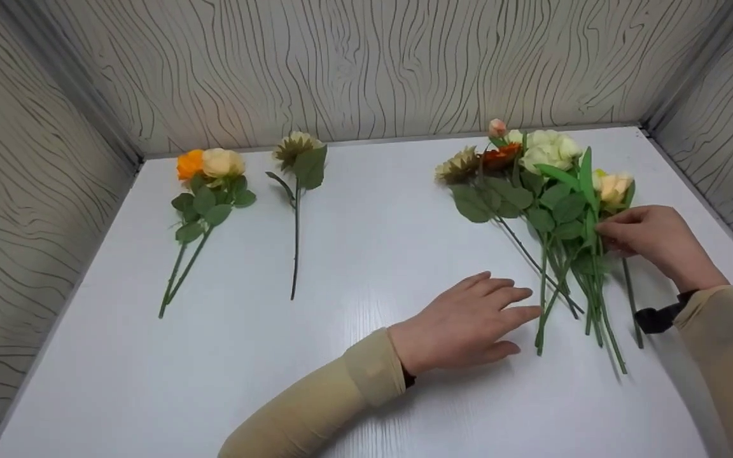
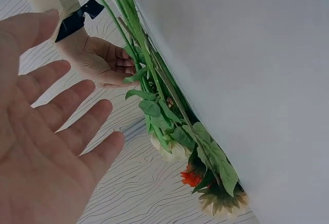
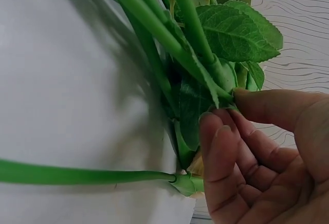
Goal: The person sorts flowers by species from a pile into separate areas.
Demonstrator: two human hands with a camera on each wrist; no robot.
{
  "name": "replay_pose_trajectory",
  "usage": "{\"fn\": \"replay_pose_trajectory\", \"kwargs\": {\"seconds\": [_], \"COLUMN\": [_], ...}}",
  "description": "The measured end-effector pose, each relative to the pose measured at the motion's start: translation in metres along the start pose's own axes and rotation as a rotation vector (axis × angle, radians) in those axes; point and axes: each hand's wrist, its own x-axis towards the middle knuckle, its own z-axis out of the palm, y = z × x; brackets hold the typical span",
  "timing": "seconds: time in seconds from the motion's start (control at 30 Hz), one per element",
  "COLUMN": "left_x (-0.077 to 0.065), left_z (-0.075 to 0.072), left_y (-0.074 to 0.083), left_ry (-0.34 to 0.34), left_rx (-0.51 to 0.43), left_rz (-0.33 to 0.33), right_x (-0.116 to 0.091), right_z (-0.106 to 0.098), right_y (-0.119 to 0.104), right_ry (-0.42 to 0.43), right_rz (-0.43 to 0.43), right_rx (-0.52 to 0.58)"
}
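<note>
On the right of the table lies a pile of artificial flowers, with a large pale green-white bloom (image 1: 551, 151), an orange-red flower (image 1: 501, 155) and long bright green leaves (image 1: 588, 181). My right hand (image 1: 659, 242) is at the pile's right side, thumb and fingertips pinching a green flower stem (image 3: 218, 88) where a leaf joins it. Below the fingers in the head view, a peach rose (image 1: 614, 189) lies with its separate stem. My left hand (image 1: 468, 321) hovers left of the stem ends, fingers spread and holding nothing; its palm shows in the left wrist view.
On the left lie an orange rose (image 1: 189, 165) and a cream rose (image 1: 223, 163) with crossing stems. Between them and the pile, a single cream flower (image 1: 300, 152) lies face away. Wood-grain panels (image 1: 366, 63) stand behind the white table (image 1: 150, 381) and at both sides.
</note>
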Motion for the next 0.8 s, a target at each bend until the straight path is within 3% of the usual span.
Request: {"fn": "replay_pose_trajectory", "kwargs": {"seconds": [0.27,0.57,0.7,0.8], "left_x": [-0.001,-0.004,-0.004,-0.006], "left_z": [0.006,0.006,0.007,0.005], "left_y": [-0.004,-0.012,-0.017,-0.020], "left_ry": [0.028,0.084,0.136,0.160], "left_rx": [-0.049,-0.131,-0.185,-0.281], "left_rz": [-0.003,-0.040,-0.093,-0.176], "right_x": [-0.001,-0.008,-0.014,-0.018], "right_z": [0.001,-0.009,-0.014,-0.012], "right_y": [0.002,0.005,-0.001,-0.013], "right_ry": [0.032,0.194,0.274,0.321], "right_rz": [0.010,0.011,0.000,-0.041], "right_rx": [0.032,0.063,0.085,0.178]}}
